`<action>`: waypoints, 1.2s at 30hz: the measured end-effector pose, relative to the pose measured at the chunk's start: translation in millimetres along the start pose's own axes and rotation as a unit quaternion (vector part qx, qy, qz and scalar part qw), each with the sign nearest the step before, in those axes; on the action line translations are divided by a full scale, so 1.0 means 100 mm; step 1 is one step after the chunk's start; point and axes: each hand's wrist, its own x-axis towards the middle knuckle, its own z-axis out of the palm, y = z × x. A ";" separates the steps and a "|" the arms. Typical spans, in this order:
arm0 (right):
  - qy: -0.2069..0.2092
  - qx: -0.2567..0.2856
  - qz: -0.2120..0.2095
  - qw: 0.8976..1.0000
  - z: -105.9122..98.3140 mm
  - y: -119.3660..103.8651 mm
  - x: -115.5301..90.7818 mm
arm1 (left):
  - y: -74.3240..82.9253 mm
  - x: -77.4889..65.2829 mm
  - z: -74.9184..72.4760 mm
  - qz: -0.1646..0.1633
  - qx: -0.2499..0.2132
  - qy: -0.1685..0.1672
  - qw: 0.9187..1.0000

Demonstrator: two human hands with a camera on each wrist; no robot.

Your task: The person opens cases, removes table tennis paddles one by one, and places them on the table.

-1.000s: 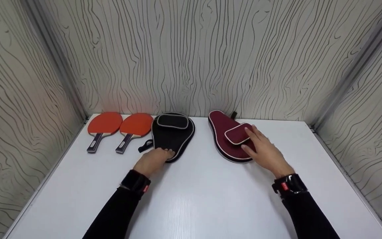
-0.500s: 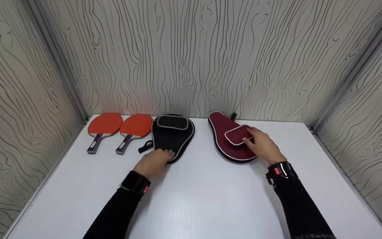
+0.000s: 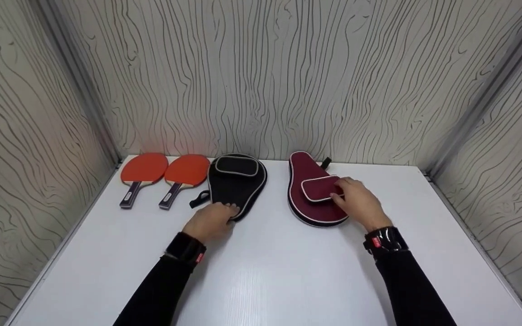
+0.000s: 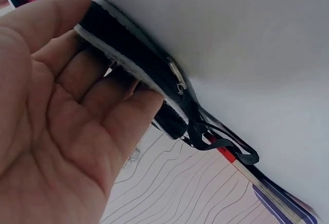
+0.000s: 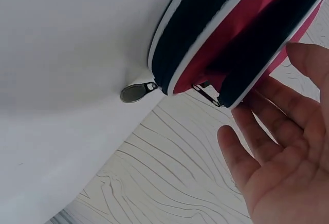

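Observation:
A black table tennis bat case (image 3: 234, 188) with pale piping lies at the back middle, narrow end towards me. My left hand (image 3: 209, 222) holds that end with curled fingers over it and thumb at its edge; the left wrist view shows a zip pull and wrist loop beside it. To the right lies a maroon bat case (image 3: 304, 194), wide end towards me, with a raised pocket (image 3: 322, 189). Fingers and thumb of my right hand (image 3: 360, 203) pinch the pocket's right end. In the right wrist view, two zip pulls (image 5: 134, 92) hang at the case's edge.
Two bats with orange-red faces, a left bat (image 3: 145, 167) and a right bat (image 3: 187, 170), lie left of the black case, handles towards me. The white table (image 3: 261, 280) meets wood-patterned walls (image 3: 243, 81) behind and at both sides.
My right hand has closed on the maroon case's pocket. The maroon case has turned slightly, so its pocket sits more level and lower. The left hand and black case stay in place.

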 end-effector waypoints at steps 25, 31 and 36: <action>-0.023 0.055 -0.090 0.994 0.00 -0.33 -0.31 | 0.08 0.04 -0.01 0.001 0.021 0.019 1.000; -0.022 0.056 -0.102 0.993 0.02 -0.41 -0.32 | 0.30 0.15 -0.04 0.045 0.027 0.068 0.996; -0.022 0.057 -0.115 0.992 0.05 -0.45 -0.34 | 0.61 0.26 -0.08 0.084 0.013 0.060 0.995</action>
